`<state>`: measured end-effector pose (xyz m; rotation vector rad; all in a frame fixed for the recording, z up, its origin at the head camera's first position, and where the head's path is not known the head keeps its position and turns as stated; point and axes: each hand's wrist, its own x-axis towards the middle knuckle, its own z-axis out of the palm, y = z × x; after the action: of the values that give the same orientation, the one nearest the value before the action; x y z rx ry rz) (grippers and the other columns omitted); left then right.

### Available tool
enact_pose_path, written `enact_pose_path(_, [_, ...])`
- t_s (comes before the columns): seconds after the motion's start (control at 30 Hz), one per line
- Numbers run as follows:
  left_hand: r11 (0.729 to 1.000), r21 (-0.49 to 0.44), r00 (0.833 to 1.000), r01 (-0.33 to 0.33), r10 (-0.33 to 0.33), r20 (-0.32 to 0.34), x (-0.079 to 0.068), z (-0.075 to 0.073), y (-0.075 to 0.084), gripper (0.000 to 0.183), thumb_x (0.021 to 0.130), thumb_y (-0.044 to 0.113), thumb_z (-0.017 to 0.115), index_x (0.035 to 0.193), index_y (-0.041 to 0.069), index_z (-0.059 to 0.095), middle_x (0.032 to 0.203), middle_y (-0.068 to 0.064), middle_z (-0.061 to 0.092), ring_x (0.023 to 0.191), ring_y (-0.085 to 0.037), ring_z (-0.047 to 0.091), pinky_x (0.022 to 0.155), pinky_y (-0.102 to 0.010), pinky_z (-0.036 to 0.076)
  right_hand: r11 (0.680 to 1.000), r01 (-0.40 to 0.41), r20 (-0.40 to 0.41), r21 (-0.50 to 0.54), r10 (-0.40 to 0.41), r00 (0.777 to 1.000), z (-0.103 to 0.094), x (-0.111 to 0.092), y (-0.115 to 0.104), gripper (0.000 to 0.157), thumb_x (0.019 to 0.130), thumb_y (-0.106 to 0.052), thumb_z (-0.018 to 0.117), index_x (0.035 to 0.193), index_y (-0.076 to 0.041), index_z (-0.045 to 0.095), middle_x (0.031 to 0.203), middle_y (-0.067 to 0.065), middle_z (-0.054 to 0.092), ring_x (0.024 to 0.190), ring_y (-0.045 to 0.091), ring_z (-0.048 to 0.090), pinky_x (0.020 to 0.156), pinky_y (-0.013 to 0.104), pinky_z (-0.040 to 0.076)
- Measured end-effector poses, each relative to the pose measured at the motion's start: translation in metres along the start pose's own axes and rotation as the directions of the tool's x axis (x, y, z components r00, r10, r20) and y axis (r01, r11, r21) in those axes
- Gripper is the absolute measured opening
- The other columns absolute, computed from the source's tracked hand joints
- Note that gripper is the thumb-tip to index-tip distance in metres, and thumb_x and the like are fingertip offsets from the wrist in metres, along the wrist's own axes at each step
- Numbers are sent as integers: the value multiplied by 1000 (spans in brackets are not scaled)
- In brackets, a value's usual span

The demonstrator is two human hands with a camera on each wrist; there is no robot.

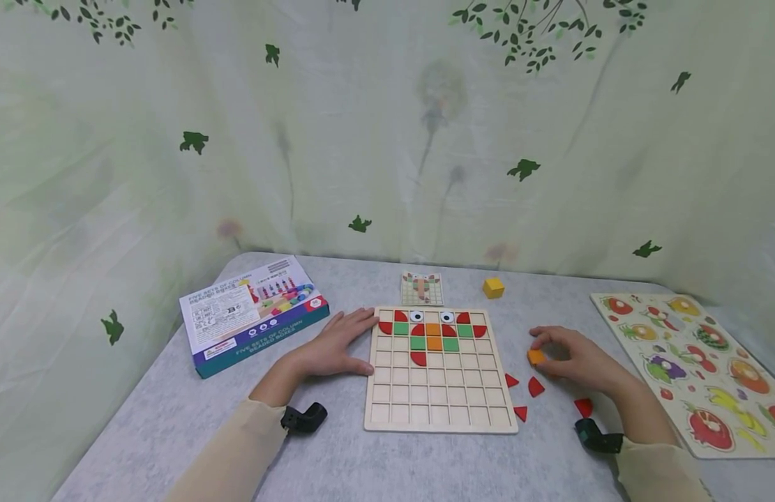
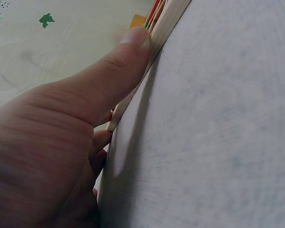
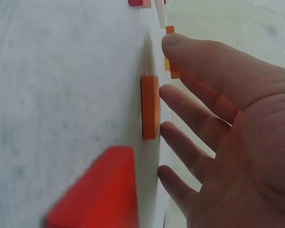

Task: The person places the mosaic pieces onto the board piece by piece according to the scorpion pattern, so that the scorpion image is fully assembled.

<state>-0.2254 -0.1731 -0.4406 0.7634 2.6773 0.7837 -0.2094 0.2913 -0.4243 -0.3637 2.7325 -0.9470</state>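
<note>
A wooden grid board (image 1: 434,397) lies mid-table, with red, green and orange tiles and two eye tiles in its upper rows. My left hand (image 1: 337,345) rests at its left edge, fingers extended; in the left wrist view, the thumb (image 2: 118,64) touches the board's side. To the right of the board, my right hand (image 1: 575,355) pinches an orange square tile (image 3: 174,72) between thumb and forefinger, just above the table. Another orange tile (image 3: 150,107) lies on the table beneath that hand. Several red quarter-round tiles (image 1: 536,386) lie between board and right hand.
A small pattern card (image 1: 421,289) lies behind the board, with a yellow cube (image 1: 493,288) to its right. At the left stands a blue-and-white box (image 1: 255,314). A fruit-picture board (image 1: 695,376) lies along the right side. A leaf-print curtain (image 1: 387,139) hangs behind the table.
</note>
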Motion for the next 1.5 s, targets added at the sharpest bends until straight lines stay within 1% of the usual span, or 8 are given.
enact_pose_path(0.13, [1000,4,1000,-6,6,-1,0,0,0,98,81,55,76,159,19,28,169,-4,18,158,-30,8,128,-55,-1,999,-48,-8,2,48,999,1,1,-5,28,88,-30,76,110,-19,64,145,17,53,137,43,40,109,69,38])
enact_pose_path(0.27, [1000,13,1000,1,-1,5,1,3,-1,99,81,56,76,159,21,27,169,-2,17,158,-28,8,128,-54,-1,998,-63,-20,-1,63,998,2,0,-10,30,89,-31,74,115,-17,64,140,15,57,131,40,45,108,65,41])
enact_pose_path(0.53, [1000,5,1000,6,-6,-2,1,4,1,98,81,54,77,159,19,29,169,-3,19,158,-29,9,128,-55,-1,999,-38,-40,38,39,998,7,2,-28,32,91,-27,73,119,-15,64,125,9,64,117,30,59,98,51,55])
enact_pose_path(0.63, [1000,-2,1000,-2,2,-4,0,4,2,97,81,54,77,158,18,30,169,-5,20,158,-31,9,127,-56,-1,999,-20,-60,27,22,998,12,4,-36,29,91,-23,73,118,-16,65,120,6,65,109,25,60,95,46,57])
enact_pose_path(0.77, [1000,-3,1000,-3,3,-5,0,4,1,97,81,54,77,159,18,30,169,-5,20,158,-31,9,127,-56,-1,1000,32,-84,-2,-32,996,16,6,-48,26,90,-20,74,115,-15,67,116,5,65,100,21,59,87,35,56])
enact_pose_path(0.93, [1000,-2,1000,2,-2,0,1,3,0,98,81,55,77,159,19,29,169,-5,19,158,-30,9,127,-56,-2,998,63,-80,-18,-64,995,20,10,-62,24,90,-19,75,113,-15,69,113,4,65,92,17,58,77,25,54])
enact_pose_path(1.2, [1000,0,1000,-3,3,-2,0,2,0,98,81,55,77,159,18,29,169,-5,19,158,-30,9,127,-56,-1,998,68,-17,15,-68,998,26,17,-77,24,90,-17,73,114,-15,68,114,4,65,90,18,58,71,25,54])
enact_pose_path(1.5, [1000,-8,1000,-4,4,-5,-1,0,1,98,81,54,77,159,18,30,169,-5,19,158,-30,9,127,-56,-1,995,96,-6,21,-96,995,39,27,-95,22,89,-14,74,111,-17,70,108,2,65,85,18,57,69,24,54])
